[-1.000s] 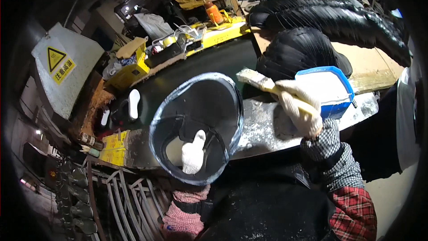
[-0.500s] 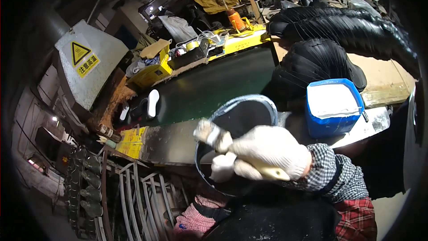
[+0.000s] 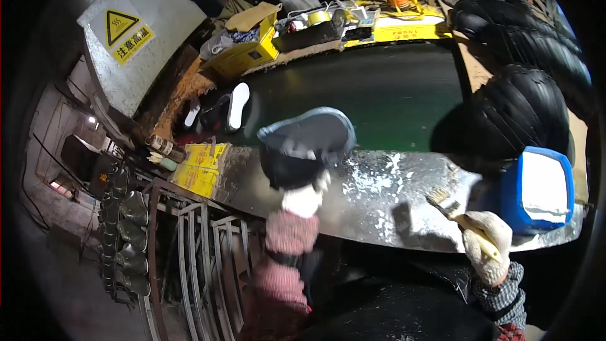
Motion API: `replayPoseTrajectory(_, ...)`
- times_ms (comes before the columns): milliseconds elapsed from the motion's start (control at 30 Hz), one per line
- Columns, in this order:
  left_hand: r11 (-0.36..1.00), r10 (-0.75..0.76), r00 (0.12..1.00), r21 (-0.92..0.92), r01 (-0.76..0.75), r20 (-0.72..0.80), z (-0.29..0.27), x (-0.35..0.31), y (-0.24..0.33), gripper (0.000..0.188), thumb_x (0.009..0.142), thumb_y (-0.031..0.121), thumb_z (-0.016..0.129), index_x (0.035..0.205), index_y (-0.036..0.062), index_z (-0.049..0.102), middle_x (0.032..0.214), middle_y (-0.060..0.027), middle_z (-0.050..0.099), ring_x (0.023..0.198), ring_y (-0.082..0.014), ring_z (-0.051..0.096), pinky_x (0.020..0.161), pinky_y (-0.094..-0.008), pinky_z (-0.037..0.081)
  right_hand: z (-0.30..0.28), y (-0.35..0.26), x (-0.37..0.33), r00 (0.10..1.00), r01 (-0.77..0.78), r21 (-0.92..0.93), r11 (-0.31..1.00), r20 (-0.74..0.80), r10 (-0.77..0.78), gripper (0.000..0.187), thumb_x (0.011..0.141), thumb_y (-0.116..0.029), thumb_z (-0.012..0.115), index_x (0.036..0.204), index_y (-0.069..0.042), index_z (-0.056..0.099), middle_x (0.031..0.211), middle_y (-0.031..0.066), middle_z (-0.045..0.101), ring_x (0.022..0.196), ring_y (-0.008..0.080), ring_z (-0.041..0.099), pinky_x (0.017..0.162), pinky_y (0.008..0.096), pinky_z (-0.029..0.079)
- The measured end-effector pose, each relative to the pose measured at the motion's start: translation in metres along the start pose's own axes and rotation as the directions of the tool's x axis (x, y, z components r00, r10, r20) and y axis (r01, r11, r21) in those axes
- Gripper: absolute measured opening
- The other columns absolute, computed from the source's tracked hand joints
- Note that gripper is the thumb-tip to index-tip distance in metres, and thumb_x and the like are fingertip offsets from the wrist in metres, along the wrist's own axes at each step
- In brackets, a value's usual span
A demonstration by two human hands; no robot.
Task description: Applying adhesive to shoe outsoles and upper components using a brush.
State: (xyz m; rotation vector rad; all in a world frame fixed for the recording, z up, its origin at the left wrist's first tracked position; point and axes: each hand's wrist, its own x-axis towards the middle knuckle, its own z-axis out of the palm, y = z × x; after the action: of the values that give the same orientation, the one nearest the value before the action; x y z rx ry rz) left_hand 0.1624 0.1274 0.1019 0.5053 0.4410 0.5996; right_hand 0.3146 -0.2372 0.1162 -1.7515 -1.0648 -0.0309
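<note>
A white knit glove covers my left hand [image 3: 302, 201]. It is closed around a dark shoe upper [image 3: 293, 165], whose broad underside faces up with a pale blue-grey rim. The shoe upper is held above the metal ledge and the near edge of the green belt; motion blurs it slightly. My right hand [image 3: 487, 243], also gloved, grips the pale handle of a brush [image 3: 449, 207], bristles pointing up and left over the ledge. Just right of the brush stands a blue square tub [image 3: 514, 196] of white material.
White smears mark the metal ledge [image 3: 379, 196]. On the green belt [image 3: 353, 88] lie a white-soled shoe [image 3: 238, 107] and other shoe parts. Metal racks [image 3: 208, 259] stand at lower left. Black bundled material [image 3: 521, 110] sits at right. A grey metal hood [image 3: 142, 31] bears a yellow warning sign.
My left hand has carried the shoe upper forward, away from my body, toward the belt. My right hand has drawn the brush off it, moving right beside the blue tub. The view has shifted.
</note>
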Motion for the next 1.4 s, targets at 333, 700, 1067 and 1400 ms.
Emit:
replayPoseTrajectory(333, 0.895, 0.057, 0.977, 0.443, 0.042, -0.207, -0.103, 0.016, 0.113, 0.035, 0.1, 0.023, 0.056, 0.129, 0.004, 0.049, 0.098, -0.0197, 0.068, 0.062, -0.019, 0.065, 0.049, -0.027, 0.054, 0.056, 0.008, 0.019, 0.972, -0.151, 0.043, 0.988, 0.188, 0.14, 0.034, 0.089, -0.023, 0.068, 0.107, 0.005, 0.063, 0.098, 0.017, 0.065, 0.087, 0.0266, 0.064, 0.078, 0.0337, 0.051)
replayPoseTrajectory(700, -0.263, 0.403, 0.507, 0.434, 0.862, -0.762, -0.39, -0.311, -0.028, 0.035, 0.089, 0.034, 0.063, 0.109, 0.0064, 0.067, 0.123, -0.0166, 0.064, 0.118, -0.0303, 0.059, 0.097, -0.0412, 0.047, 0.107, -0.072, 0.044, 0.909, -0.173, 0.016, 0.985, 0.389, 0.153, 0.037, 0.101, -0.018, 0.053, 0.129, 0.005, 0.054, 0.125, 0.0164, 0.059, 0.106, 0.0212, 0.059, 0.092, 0.0321, 0.046)
replayPoseTrajectory(1067, -0.069, 0.442, 0.506, 0.534, 0.843, -0.741, -0.563, -0.134, 0.004, 0.065, 0.087, 0.04, 0.061, 0.135, -0.0027, 0.048, 0.133, -0.024, 0.052, 0.121, -0.0322, 0.053, 0.104, -0.0485, 0.04, 0.172, -0.137, 0.063, 0.879, 0.084, -0.346, 0.935, 0.468, 0.094, 0.027, 0.086, -0.009, 0.071, 0.112, -0.003, 0.066, 0.094, 0.0096, 0.07, 0.086, 0.0204, 0.068, 0.077, 0.0322, 0.055)
replayPoseTrajectory(1400, -0.139, 0.401, 0.705, 0.722, 0.678, -0.586, -0.443, -0.16, 0.054, 0.064, 0.09, 0.035, 0.055, 0.138, -0.0045, 0.042, 0.136, -0.0248, 0.049, 0.126, -0.0341, 0.047, 0.11, -0.0478, 0.032, 0.125, -0.122, 0.031, 0.933, 0.193, -0.191, 0.962, 0.34, -0.12, 0.029, 0.084, -0.009, 0.075, 0.11, -0.003, 0.066, 0.097, 0.0103, 0.069, 0.09, 0.0229, 0.067, 0.079, 0.0335, 0.055)
